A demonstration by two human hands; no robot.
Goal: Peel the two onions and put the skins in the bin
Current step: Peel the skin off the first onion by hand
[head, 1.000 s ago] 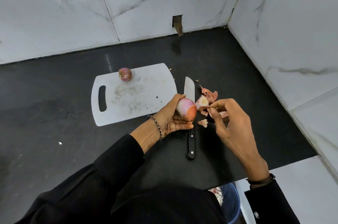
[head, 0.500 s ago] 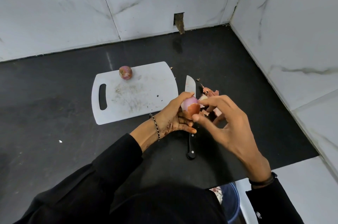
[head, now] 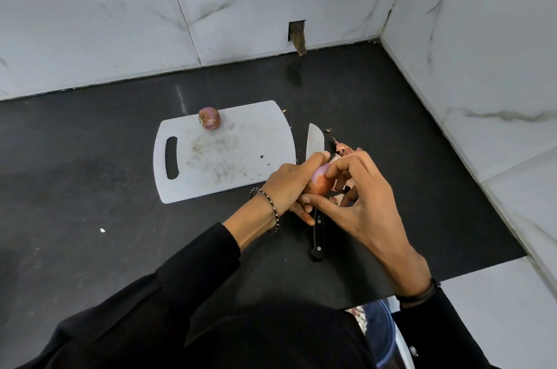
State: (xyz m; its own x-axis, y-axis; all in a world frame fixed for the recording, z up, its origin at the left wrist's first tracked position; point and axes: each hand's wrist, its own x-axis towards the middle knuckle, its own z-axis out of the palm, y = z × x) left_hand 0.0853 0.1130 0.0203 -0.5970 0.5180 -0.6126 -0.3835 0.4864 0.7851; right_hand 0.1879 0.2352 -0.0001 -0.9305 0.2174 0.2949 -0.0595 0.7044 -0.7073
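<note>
My left hand grips a partly peeled onion above the black counter, just right of the white cutting board. My right hand pinches the onion's skin between thumb and fingers. A second onion, with its skin on, sits at the board's far edge. Loose skins lie on the counter behind my right hand. The blue bin shows below the counter's front edge, mostly hidden by my body.
A knife lies on the counter under my hands, its blade pointing away and its black handle toward me. Marble walls close the counter at the back and right. A small white scrap lies at the left.
My right hand left the loose skins and came back to the onion, where its thumb and fingers now pinch the skin. My left hand kept holding the onion.
</note>
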